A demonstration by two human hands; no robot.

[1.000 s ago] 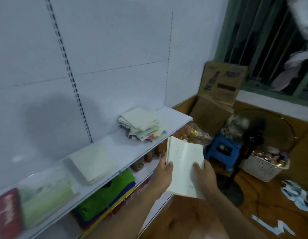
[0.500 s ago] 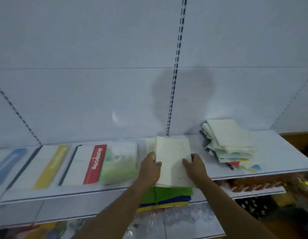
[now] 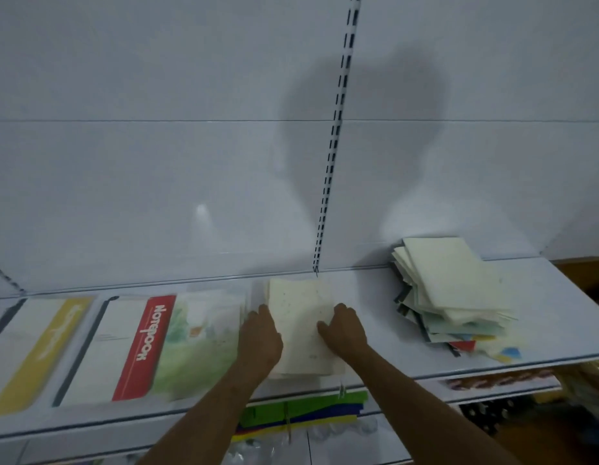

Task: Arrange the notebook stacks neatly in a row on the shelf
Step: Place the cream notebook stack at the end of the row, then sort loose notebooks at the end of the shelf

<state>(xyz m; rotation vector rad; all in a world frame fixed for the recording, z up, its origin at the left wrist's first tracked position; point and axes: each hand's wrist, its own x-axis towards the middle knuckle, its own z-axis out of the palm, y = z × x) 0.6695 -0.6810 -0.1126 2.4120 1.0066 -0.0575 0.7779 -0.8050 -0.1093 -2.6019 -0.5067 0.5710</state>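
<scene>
A pale cream notebook stack [image 3: 300, 317] lies flat on the white shelf [image 3: 375, 297], just below the slotted upright. My left hand [image 3: 259, 340] grips its left edge and my right hand [image 3: 343, 333] grips its right edge, thumb on the cover. To the left a row of notebooks lies side by side: a green-patterned one [image 3: 200, 340], a white one with a red "Notebook" band [image 3: 142, 347] and one with a yellow stripe [image 3: 39, 350]. A messy, fanned-out pile of notebooks [image 3: 449, 293] sits to the right.
The white back panel with the slotted upright [image 3: 335, 135] rises behind the shelf. Below it, a lower shelf holds green, blue and yellow sheets [image 3: 301, 411]. Bare shelf surface lies between the cream stack and the messy pile.
I turned from the room toward the shelf. Both hands carried the cream notebook up and laid it on the shelf, on the pale stack beside the green notebook.
</scene>
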